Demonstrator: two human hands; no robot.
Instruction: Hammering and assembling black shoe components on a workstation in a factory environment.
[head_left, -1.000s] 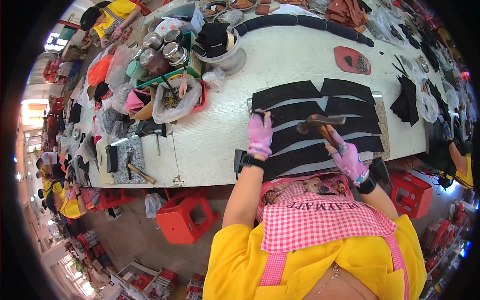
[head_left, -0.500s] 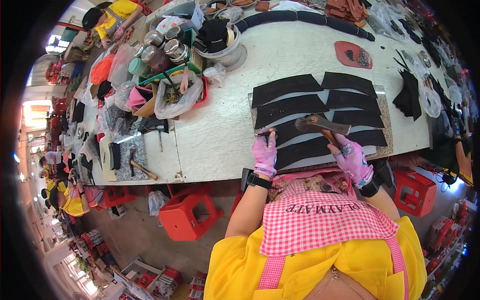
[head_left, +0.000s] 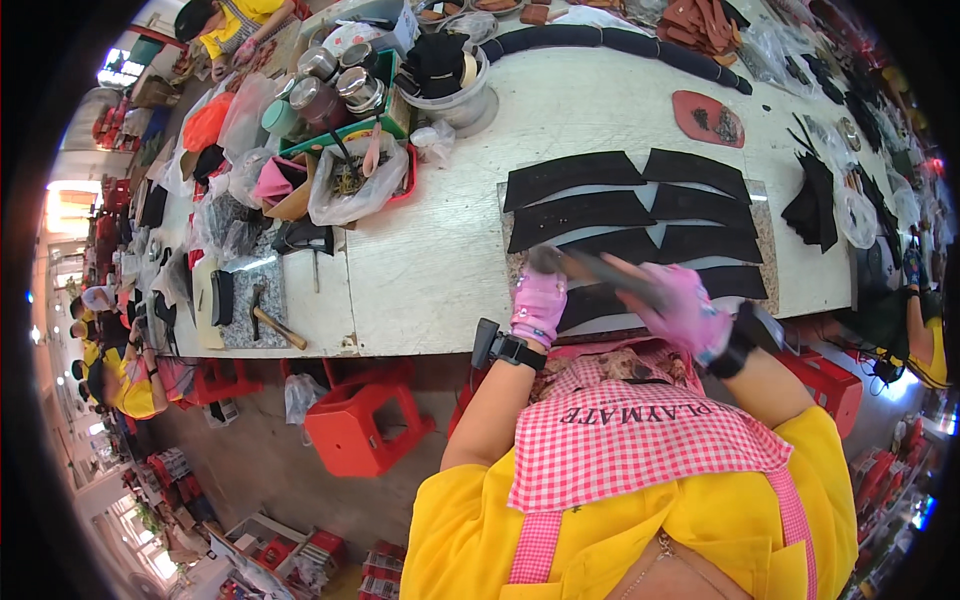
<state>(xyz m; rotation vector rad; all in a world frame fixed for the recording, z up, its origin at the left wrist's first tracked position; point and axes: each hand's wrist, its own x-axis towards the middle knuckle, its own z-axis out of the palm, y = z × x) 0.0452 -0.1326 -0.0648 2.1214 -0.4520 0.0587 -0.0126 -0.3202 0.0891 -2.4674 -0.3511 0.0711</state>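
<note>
My right hand (head_left: 686, 318), in a pink glove, is closed on a hammer (head_left: 612, 278) blurred by motion. Its head reaches leftward over my left hand (head_left: 541, 308), also pink-gloved, which rests at the lower left corner of the black pieces. The hammer head covers the left fingertips, so whether they grip anything is hidden. Several curved black strips (head_left: 578, 181) of cloth or leather lie in two columns in front of me. Under them is a speckled stone slab (head_left: 767, 240), with a pale sheet showing through the gaps.
A red tray (head_left: 708, 118) with small dark bits sits beyond the strips. A long dark padded roll (head_left: 630, 42) crosses the far table. At left are a white bucket (head_left: 462, 108), metal jars, bags and another hammer (head_left: 272, 322). Red stools (head_left: 365, 430) stand below the table edge.
The hammer has swung left and down from above the strips to over my left hand. My right hand has turned with it; my left hand has shifted slightly right.
</note>
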